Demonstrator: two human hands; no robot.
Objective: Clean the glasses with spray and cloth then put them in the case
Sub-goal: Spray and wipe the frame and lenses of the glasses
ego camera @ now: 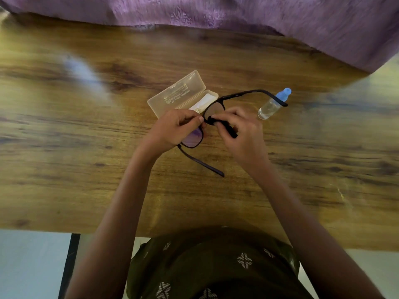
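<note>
Glasses are over the middle of the table, arms unfolded, between my two hands and just in front of the case. Purple fabric covers the table's far edge. My left hand pinches the frame by the near lens, fingers curled. My right hand is curled too, pinching a black cloth onto the far lens. The case lies open with a white lining inside; my left hand hides its near corner. The clear bottle, blue cap, sits right of the case, and the far temple arm crosses in front of it. Cannot tell whether the bottle is upright.
</note>
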